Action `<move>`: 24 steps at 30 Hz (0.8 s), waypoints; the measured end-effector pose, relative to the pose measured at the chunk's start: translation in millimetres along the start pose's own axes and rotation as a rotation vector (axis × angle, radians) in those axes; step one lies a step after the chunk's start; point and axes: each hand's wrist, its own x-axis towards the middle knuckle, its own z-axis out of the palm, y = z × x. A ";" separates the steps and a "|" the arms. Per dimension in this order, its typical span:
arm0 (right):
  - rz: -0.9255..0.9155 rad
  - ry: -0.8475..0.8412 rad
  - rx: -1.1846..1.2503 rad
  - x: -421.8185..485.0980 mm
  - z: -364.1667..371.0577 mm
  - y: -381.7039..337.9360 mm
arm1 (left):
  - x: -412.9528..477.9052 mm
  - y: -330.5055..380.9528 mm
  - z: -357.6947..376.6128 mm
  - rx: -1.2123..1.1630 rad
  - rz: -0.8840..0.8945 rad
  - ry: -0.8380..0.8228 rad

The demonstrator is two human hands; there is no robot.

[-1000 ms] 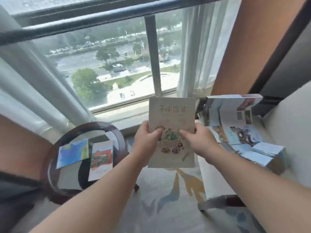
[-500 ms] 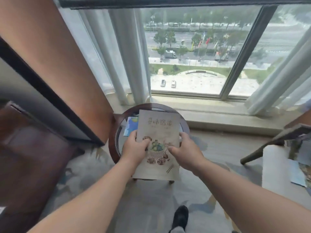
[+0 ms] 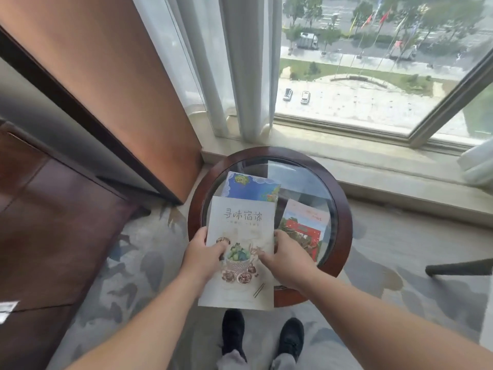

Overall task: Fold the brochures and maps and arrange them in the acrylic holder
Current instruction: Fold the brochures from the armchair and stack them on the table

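**Food brochure held over glass table**

A beige brochure (image 3: 240,231) was gripped w/ both hands above the near edge of a round glass-topped table (image 3: 344,222). The left hand (image 3: 204,259) pinched its left edge, thumb on the cover; the right hand (image 3: 288,263) clasped the right edge likewise. Cover title: four large Chinese chars., starting 寻味; subtitle too small to read. Below it, a drawn basket of greens, dishes & chopsticks. On the glass lay a blue map leaflet (image 3: 252,188), partly hidden by the brochure, and a red-pictured leaflet (image 3: 304,231) at right. Black shoes (image 3: 233,332) stood below; white curtains (image 3: 240,62) hung beyond.
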 end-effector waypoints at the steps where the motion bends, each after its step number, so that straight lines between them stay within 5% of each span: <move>1: 0.012 -0.014 -0.006 8.5 6.5 3.1 | 9.8 -6.7 0.7 0.015 -0.025 -0.012; 13: 0.225 -0.099 -0.064 81.0 76.6 21.4 | 107.5 -68.8 19.6 0.114 -0.262 -0.161; 24: 0.264 0.001 -0.052 120.6 63.7 11.7 | 154.4 -53.8 45.1 0.362 -0.029 -0.071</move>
